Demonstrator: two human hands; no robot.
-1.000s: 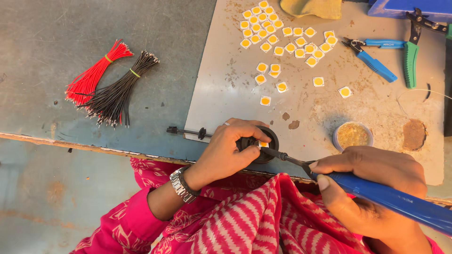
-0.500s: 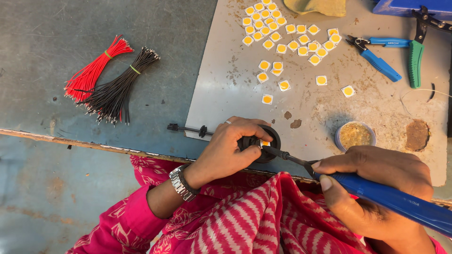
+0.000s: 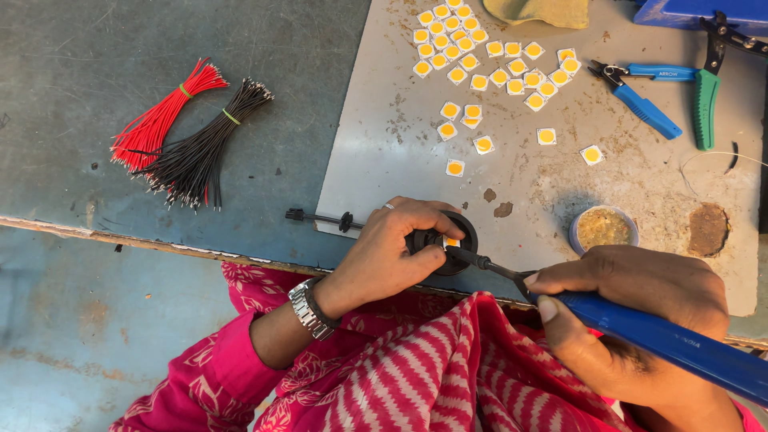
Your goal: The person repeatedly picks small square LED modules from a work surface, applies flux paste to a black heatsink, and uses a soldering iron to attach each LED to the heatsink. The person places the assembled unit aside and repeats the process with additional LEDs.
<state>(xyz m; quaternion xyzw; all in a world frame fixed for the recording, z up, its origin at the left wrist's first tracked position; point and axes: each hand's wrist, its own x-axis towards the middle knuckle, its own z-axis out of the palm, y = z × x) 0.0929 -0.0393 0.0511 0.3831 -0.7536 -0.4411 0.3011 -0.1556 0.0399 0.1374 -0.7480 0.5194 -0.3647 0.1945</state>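
My left hand (image 3: 396,248) grips a round black holder (image 3: 458,240) at the near edge of the grey work plate (image 3: 400,120). A small square white chip with a yellow centre (image 3: 453,242) sits in the holder. My right hand (image 3: 632,308) holds a blue-handled soldering iron (image 3: 664,340); its dark tip reaches left onto the chip. A thin black wire (image 3: 320,218) lies just left of my left hand.
Several loose yellow-centred chips (image 3: 480,60) are scattered at the back of the plate. A red wire bundle (image 3: 160,120) and a black wire bundle (image 3: 204,148) lie at left. Blue pliers (image 3: 640,100), a green-handled tool (image 3: 708,96) and a small round tin (image 3: 604,228) are at right.
Both hands stay in the same place on the holder and the iron. The view has shifted slightly; nothing else has visibly moved.
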